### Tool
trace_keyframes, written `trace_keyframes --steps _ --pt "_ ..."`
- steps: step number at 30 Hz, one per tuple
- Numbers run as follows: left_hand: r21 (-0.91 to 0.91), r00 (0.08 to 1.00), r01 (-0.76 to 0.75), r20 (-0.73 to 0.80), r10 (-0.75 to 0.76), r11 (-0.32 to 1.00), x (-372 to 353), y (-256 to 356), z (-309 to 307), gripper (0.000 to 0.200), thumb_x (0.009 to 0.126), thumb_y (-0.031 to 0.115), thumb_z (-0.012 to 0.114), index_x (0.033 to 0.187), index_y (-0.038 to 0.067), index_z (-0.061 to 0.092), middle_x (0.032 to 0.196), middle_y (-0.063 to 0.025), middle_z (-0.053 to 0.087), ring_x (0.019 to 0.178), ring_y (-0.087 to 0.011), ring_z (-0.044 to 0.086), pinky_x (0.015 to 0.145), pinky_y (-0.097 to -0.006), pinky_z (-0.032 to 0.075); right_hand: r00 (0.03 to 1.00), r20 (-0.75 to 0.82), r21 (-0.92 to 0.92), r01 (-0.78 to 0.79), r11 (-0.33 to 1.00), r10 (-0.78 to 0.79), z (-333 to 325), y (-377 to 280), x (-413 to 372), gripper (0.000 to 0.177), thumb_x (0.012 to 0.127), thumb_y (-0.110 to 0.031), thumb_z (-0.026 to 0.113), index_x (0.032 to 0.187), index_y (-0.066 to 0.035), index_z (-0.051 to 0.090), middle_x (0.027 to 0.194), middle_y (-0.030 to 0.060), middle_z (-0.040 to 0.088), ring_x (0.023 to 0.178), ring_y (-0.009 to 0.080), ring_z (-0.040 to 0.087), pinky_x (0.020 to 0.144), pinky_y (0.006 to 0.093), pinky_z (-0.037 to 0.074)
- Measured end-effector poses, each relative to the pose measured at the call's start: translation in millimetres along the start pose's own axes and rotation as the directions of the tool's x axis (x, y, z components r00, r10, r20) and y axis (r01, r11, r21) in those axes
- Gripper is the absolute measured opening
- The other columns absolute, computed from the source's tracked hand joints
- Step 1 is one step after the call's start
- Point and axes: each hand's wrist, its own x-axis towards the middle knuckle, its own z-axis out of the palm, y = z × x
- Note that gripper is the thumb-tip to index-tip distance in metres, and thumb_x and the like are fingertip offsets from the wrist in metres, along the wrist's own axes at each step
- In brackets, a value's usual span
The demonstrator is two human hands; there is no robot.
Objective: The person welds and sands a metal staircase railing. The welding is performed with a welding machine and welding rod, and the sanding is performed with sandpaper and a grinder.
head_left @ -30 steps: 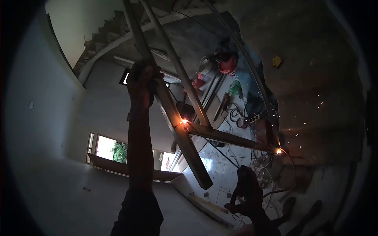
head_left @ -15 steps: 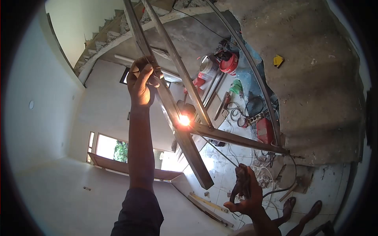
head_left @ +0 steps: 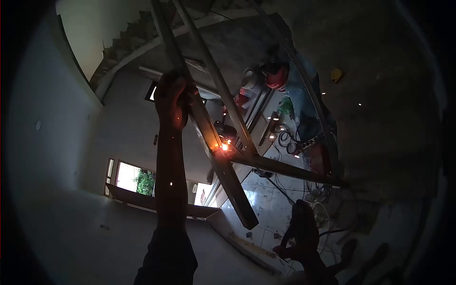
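My left hand [head_left: 173, 97] is wrapped round a long square metal bar [head_left: 209, 130] that runs diagonally down through the view. Where this bar meets a metal crosspiece [head_left: 294, 172], an orange glow [head_left: 224, 146] burns and small sparks scatter to the right. Lower right, my right hand [head_left: 304, 232] grips a dark welding holder [head_left: 297, 221] with its cable behind. The thin rod from the holder is hard to make out in the dim picture. A second bar [head_left: 216, 78] slants down to the crosspiece.
A curved metal rail [head_left: 304, 78] passes beside a rough concrete slab [head_left: 384, 128] with a yellow magnet [head_left: 337, 75] on it. Below are a red bucket [head_left: 276, 78], a red machine [head_left: 319, 159], cables and a tiled floor [head_left: 259, 197]. Feet [head_left: 349, 249] show at lower right.
The bright white arc has shrunk to an orange glow with scattered sparks, and the whole scene has darkened. My right hand has shifted slightly; my left hand keeps its hold.
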Motion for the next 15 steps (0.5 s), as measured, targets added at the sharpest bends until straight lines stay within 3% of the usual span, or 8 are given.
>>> trace_keyframes --steps 1,3,4,6,8,11,15 --pt "0.000 1.000 -0.001 -0.001 0.001 1.000 -0.2 -0.6 -1.1 0.025 0.092 0.013 0.061 0.112 -0.002 0.060 0.081 -0.0094 0.065 0.067 -0.0142 0.064 0.053 -0.0229 0.048 0.994 0.078 0.027 -0.082 0.996 0.080 -2.6 -3.4 0.1 0.127 0.064 -0.037 0.092 0.154 -0.002 0.010 0.148 0.0230 0.034 0.127 0.0291 0.045 0.070 0.0263 0.053" --pt "-0.010 1.000 -0.022 0.018 0.023 1.000 0.7 -2.6 -2.6 0.025 0.093 0.013 0.060 0.113 -0.002 0.060 0.081 -0.0089 0.065 0.068 -0.0135 0.064 0.053 -0.0217 0.048 0.976 0.155 0.047 -0.162 0.986 0.153 -0.9 0.7 0.3 0.127 0.068 -0.035 0.090 0.157 -0.005 0.004 0.158 0.0260 0.023 0.141 0.0342 0.038 0.072 0.0266 0.053" --pt "-0.010 1.000 -0.023 0.019 0.024 1.000 1.3 -3.4 -3.4 0.025 0.093 0.013 0.060 0.113 -0.002 0.060 0.081 -0.0089 0.065 0.068 -0.0135 0.064 0.053 -0.0217 0.048 0.997 0.025 0.030 -0.078 0.997 0.077 4.5 11.0 -0.2 0.128 0.058 -0.039 0.094 0.152 0.000 0.016 0.138 0.0206 0.045 0.112 0.0251 0.052 0.069 0.0263 0.053" --pt "-0.068 0.996 -0.040 0.083 0.045 0.997 2.2 -4.9 -4.9 0.023 0.094 0.012 0.059 0.113 -0.002 0.060 0.083 -0.0090 0.066 0.069 -0.0130 0.064 0.053 -0.0214 0.048 0.995 -0.104 0.003 0.004 1.000 -0.003 7.6 12.5 -0.3 0.131 0.049 -0.044 0.098 0.148 0.005 0.027 0.118 0.0153 0.066 0.083 0.0161 0.065 0.065 0.0261 0.053" --pt "-0.078 0.997 -0.034 0.070 0.040 0.996 1.1 -4.7 -2.9 0.023 0.094 0.011 0.058 0.113 -0.002 0.060 0.083 -0.0089 0.066 0.069 -0.0127 0.064 0.054 -0.0209 0.048 0.976 -0.065 0.129 -0.197 0.972 0.207 7.3 0.6 -0.3 0.126 0.042 -0.035 0.097 0.147 -0.004 0.034 0.119 0.0074 0.059 0.089 0.0132 0.057 0.073 0.0253 0.050" --pt "-0.086 0.997 -0.029 0.065 0.034 0.996 0.1 -3.8 -3.3 0.023 0.096 0.008 0.056 0.116 -0.003 0.058 0.086 -0.0092 0.065 0.068 -0.0114 0.062 0.055 -0.0210 0.047 0.982 -0.064 0.059 -0.175 0.983 0.178 8.4 9.9 -4.6 0.129 0.040 -0.035 0.097 0.147 -0.002 0.033 0.119 0.0058 0.059 0.084 0.0097 0.056 0.064 0.0222 0.047" --pt "-0.111 0.996 -0.020 0.086 0.029 0.994 0.7 -4.8 -7.2 0.024 0.097 0.007 0.054 0.118 -0.005 0.056 0.090 -0.0098 0.065 0.066 -0.0103 0.060 0.057 -0.0206 0.047 0.985 -0.086 0.096 -0.143 0.985 0.151 10.3 10.8 -3.4 0.129 0.042 -0.036 0.098 0.148 -0.001 0.033 0.119 0.0060 0.059 0.083 0.0091 0.055 0.064 0.0224 0.047"
